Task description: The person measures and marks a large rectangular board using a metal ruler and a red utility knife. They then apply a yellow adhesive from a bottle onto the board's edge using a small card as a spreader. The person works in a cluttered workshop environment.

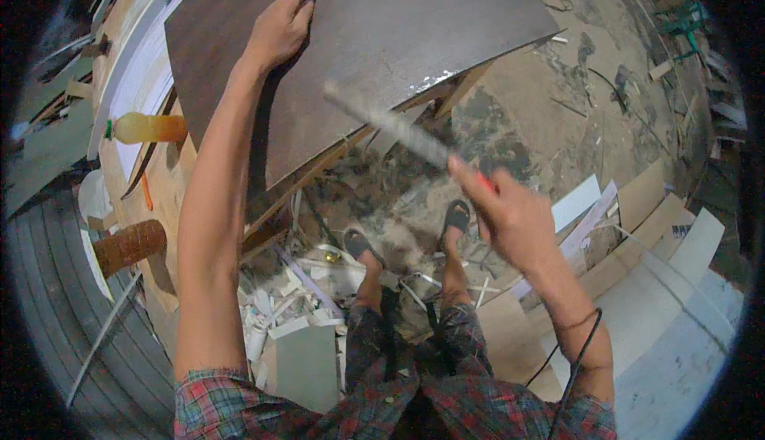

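My left hand [283,29] lies stretched out on a dark brown board [382,49], near its far left part. In my right hand [514,221] is a long, flat grey file [398,131] with a red handle, blurred by motion. My fingers wrap round the handle, and the blade points up and to the left. Its tip appears over the board's near edge, but whether it touches cannot be made out. Whitish chipped spots mark that edge farther right.
Left of the board, a bottle of yellow liquid [150,128] and a brown ribbed container [131,246] rest on a wooden surface [163,193]. White offcuts [279,304] litter the floor by my sandalled feet. Panels and strips [637,241] lie at right; a dark cord hangs by my right forearm.
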